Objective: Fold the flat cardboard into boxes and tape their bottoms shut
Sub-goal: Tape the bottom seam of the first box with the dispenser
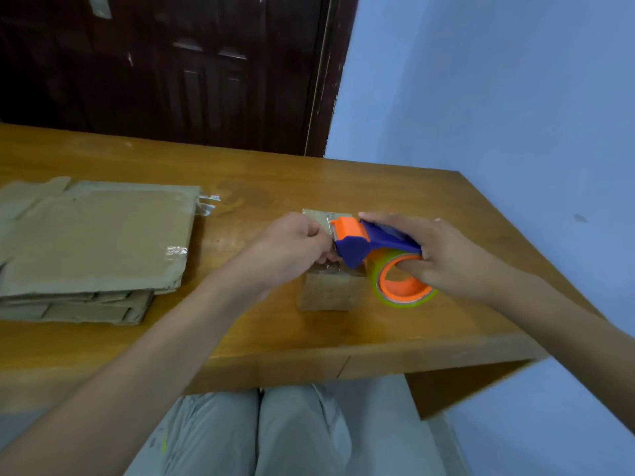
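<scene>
Over the box (330, 290), right hand (443, 255) grips tape dispenser (364, 245).

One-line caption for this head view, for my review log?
Right hand holds tape dispenser over small box while left hand pinches at its cutter; flat cardboard stack waits.

Both bare forearms reaching forward, converging. Left hand (292, 245) curled, fingertips pinching at something just beside the right hand (443, 255). Right hand's fingers wrapped in a grip, thumb hooked below the palm.
</scene>
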